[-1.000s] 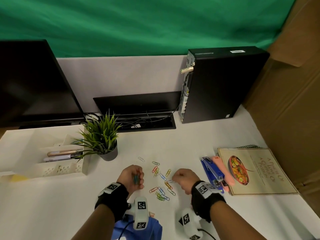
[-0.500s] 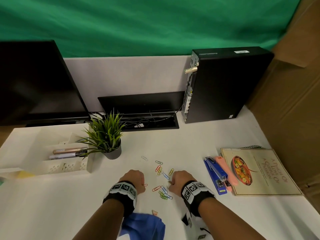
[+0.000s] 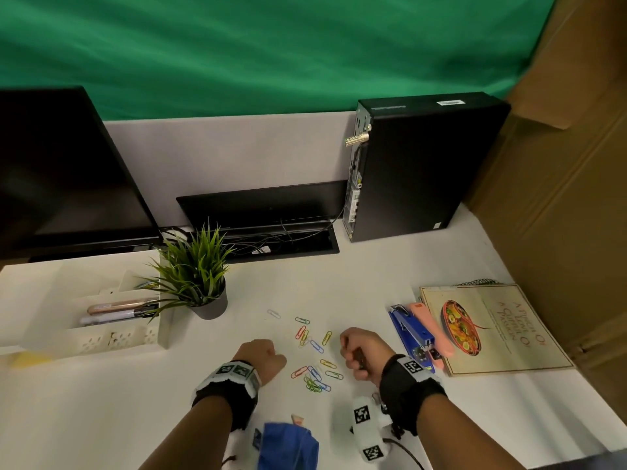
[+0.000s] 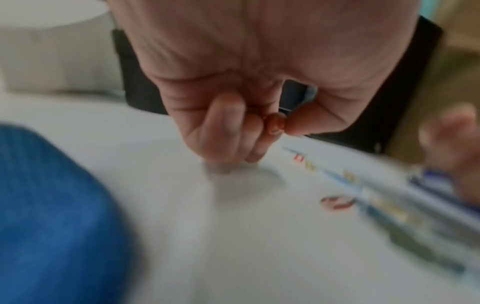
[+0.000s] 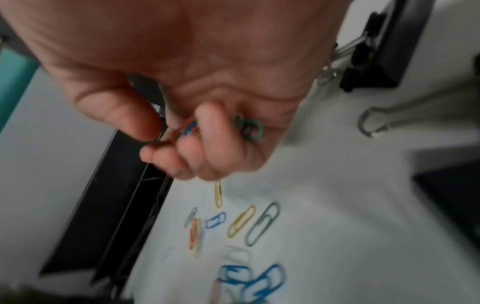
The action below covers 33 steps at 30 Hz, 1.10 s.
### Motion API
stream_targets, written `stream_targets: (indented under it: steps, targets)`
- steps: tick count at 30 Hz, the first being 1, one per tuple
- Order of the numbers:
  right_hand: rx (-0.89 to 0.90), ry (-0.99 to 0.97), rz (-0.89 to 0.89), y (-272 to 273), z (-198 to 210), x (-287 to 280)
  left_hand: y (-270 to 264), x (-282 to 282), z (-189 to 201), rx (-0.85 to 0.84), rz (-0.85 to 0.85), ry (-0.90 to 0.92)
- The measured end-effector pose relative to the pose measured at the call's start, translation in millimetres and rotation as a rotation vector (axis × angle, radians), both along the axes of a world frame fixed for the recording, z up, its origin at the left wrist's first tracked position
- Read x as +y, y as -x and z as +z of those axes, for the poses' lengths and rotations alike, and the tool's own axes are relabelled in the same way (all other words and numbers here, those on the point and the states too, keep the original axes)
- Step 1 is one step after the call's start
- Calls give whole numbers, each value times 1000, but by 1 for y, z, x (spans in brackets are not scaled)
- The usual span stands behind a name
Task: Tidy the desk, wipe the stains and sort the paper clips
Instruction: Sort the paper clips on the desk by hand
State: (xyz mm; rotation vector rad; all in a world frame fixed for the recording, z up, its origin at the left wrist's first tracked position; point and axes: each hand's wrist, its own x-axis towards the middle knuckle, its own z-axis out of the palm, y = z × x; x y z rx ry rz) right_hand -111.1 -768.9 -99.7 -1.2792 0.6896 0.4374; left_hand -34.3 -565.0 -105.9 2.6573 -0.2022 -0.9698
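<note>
Several coloured paper clips (image 3: pixel 317 361) lie scattered on the white desk (image 3: pixel 356 283) between my hands, and show again in the right wrist view (image 5: pixel 239 224). My left hand (image 3: pixel 268 354) sits knuckles-up just left of them. Its fingers are curled, and thumb and index fingertip (image 4: pixel 272 127) pinch a small reddish thing, apparently a clip, though it is blurred. My right hand (image 3: pixel 356 351) hovers at the right of the pile, fingers curled (image 5: pixel 182 139) round green clips (image 5: pixel 249 128) and a red-blue one. A blue cloth (image 3: pixel 288 446) lies at the near edge.
A blue stapler (image 3: pixel 412 334), a pink item (image 3: pixel 431 330) and a cookbook (image 3: pixel 492 327) lie to the right. A potted plant (image 3: pixel 200 276) and a white organiser (image 3: pixel 101 337) with pens stand left. A computer tower (image 3: pixel 424 164) and a monitor (image 3: pixel 61 171) stand at the back. Black binder clips (image 5: pixel 363 55) lie near.
My left hand turned from palm-up, showing a teal thing, to knuckles-up on the desk. My right hand shifted right and rolled thumb-side up with clips in it.
</note>
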Motion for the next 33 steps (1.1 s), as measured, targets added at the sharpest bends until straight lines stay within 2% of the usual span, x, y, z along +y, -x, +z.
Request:
stream_targets:
  steps: [3,4,6,8,10,12,14,15,17,20,22,23,24,25,29,31,33]
  targets:
    - [-57,608,415,-1,-4,3,1,-10,5,271,471,408]
    - [-79,772,563,-1,-6,6,1,-12,4,326,577,505]
    - [-70,1002,762,-1,-13,13,1,-14,0,373,644,612]
    - [-44,1104,811,-2,-19,20,2,-18,-2,364,583,620]
    - [-16,1130,827,-2,-21,25,1,-23,-5,245,399,494]
    - [7,1118,829,-2,-21,26,3,-27,-9,113,144,314]
    - [14,1060,790,-2,-18,22,6,-30,-6,16,-81,152]
    - [15,1004,733,-1,-14,19,6,-30,-7,-23,-127,102]
    - [42,754,496,1,-6,15,7,-30,-8,-61,-171,32]
    - [178,222,56,-1,4,11,8,-33,-3,-84,-183,-69]
    - [160,18,-43,0,7,7,9,-34,-4,-90,-191,-94]
    - [118,-19,-47,0,6,7,10,-35,-5,-87,-187,-102]
    - [80,10,-24,0,6,7,11,-35,-5,-80,-187,-113]
    - [43,120,41,0,4,8,12,-35,-6,-80,-189,-124]
    - [-72,838,549,-4,-10,14,16,-35,-6,-73,-210,-141]
    - [-67,1037,709,-7,-12,20,16,-36,-5,-62,-217,-139]
    - [-65,1109,803,-9,-13,22,16,-36,-1,-29,-145,-70]
